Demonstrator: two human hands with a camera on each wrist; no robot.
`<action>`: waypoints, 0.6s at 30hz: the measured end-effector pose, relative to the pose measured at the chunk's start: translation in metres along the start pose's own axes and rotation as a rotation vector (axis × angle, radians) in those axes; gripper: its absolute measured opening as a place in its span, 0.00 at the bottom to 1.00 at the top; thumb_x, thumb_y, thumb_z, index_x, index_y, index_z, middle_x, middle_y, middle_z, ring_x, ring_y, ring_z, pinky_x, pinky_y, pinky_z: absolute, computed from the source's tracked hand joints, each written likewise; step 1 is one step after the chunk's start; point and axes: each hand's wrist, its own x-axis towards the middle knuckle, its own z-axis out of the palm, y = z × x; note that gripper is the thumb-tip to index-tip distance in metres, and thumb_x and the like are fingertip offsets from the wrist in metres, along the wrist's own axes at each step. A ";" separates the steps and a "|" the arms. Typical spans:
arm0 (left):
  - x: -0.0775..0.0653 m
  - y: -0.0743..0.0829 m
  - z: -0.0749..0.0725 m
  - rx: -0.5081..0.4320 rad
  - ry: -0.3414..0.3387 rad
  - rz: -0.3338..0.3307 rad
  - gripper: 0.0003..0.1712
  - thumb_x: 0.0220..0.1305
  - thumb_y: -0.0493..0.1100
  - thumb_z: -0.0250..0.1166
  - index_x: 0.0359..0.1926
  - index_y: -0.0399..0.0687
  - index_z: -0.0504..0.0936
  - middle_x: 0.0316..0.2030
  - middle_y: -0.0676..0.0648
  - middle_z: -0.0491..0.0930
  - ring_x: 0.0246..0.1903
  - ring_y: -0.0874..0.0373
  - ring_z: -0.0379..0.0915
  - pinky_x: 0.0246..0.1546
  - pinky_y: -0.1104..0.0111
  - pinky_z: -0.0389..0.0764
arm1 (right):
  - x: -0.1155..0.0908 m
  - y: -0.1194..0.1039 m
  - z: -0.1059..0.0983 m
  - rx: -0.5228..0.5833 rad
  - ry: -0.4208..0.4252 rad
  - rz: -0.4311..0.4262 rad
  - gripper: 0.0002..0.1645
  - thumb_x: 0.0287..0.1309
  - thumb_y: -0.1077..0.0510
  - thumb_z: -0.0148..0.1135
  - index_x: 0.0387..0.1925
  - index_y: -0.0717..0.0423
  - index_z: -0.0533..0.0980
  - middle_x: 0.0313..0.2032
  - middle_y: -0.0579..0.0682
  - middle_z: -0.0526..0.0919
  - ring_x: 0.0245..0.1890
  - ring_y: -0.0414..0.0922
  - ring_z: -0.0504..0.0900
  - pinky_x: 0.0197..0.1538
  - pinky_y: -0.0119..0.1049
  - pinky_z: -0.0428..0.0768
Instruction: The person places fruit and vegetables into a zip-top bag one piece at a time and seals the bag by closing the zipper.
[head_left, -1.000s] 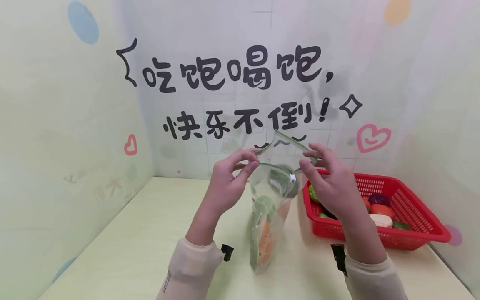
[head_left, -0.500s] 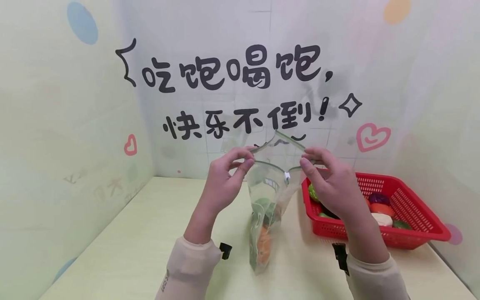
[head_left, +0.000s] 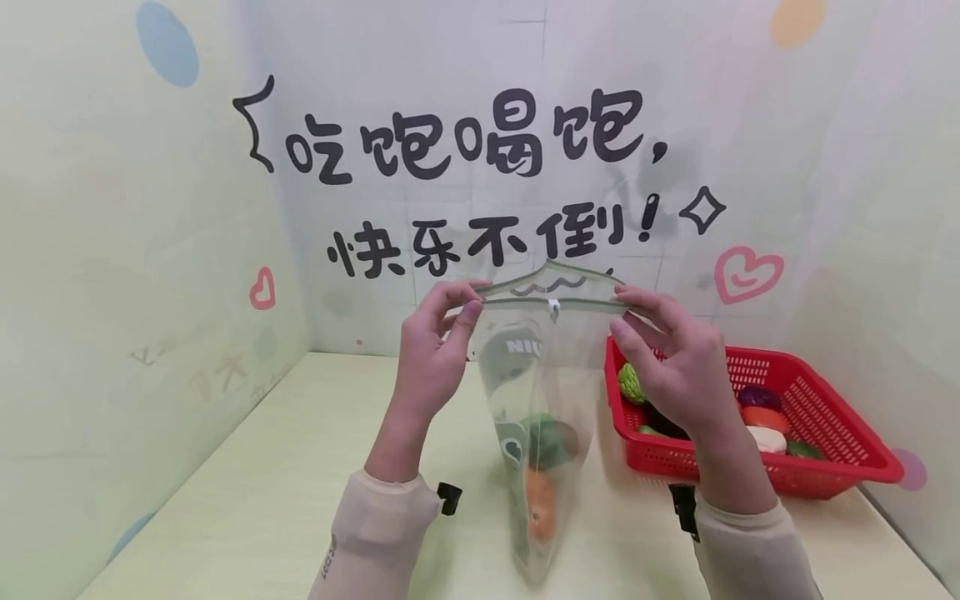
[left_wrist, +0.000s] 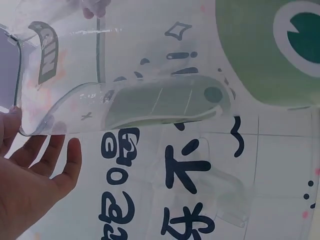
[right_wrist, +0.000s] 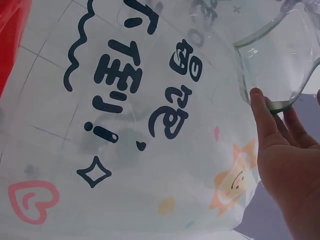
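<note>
Between the two hands hangs a clear zip bag [head_left: 517,387] with green edges along its mouth and a white slider [head_left: 554,308] near the middle of the front edge. Inside, toward the bottom, an orange piece [head_left: 540,504] lies beneath a dark green one [head_left: 553,440]. My left hand [head_left: 437,354] pinches the left end of the mouth between thumb and fingers. At the opposite end, my right hand [head_left: 678,367] pinches the other corner. Green printing on the bag [left_wrist: 165,102] fills much of the left wrist view. The mouth gapes slightly.
A red perforated basket [head_left: 780,483] stands on the pale table [head_left: 247,500] at the right, behind my right forearm. It holds several vegetables, among them a purple one [head_left: 760,397] and a white one [head_left: 765,439]. A lettered wall [head_left: 450,67] closes off the back.
My hands have moved apart, stretching the bag's mouth wider and flatter. The slider has shifted up and left. The filled lower part has swung a little nearer to me.
</note>
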 end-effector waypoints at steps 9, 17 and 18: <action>0.002 0.004 0.005 0.027 -0.105 -0.026 0.04 0.69 0.35 0.57 0.37 0.37 0.74 0.50 0.40 0.80 0.53 0.52 0.74 0.48 0.55 0.80 | 0.003 -0.001 -0.003 -0.057 0.021 -0.057 0.20 0.50 0.78 0.62 0.48 0.75 0.75 0.48 0.65 0.81 0.48 0.58 0.80 0.48 0.28 0.78; 0.000 -0.006 0.007 0.031 -0.132 -0.018 0.03 0.69 0.37 0.58 0.36 0.42 0.76 0.50 0.44 0.81 0.55 0.57 0.73 0.47 0.58 0.80 | 0.002 0.024 -0.020 -0.112 -0.068 -0.006 0.27 0.52 0.73 0.65 0.56 0.64 0.75 0.52 0.56 0.81 0.50 0.47 0.81 0.46 0.24 0.78; 0.000 -0.002 0.007 0.031 -0.130 -0.020 0.03 0.69 0.35 0.58 0.36 0.40 0.75 0.50 0.42 0.81 0.55 0.56 0.73 0.47 0.57 0.80 | 0.005 0.024 -0.024 -0.116 -0.083 0.021 0.26 0.54 0.71 0.65 0.57 0.62 0.75 0.52 0.55 0.81 0.50 0.46 0.80 0.46 0.23 0.78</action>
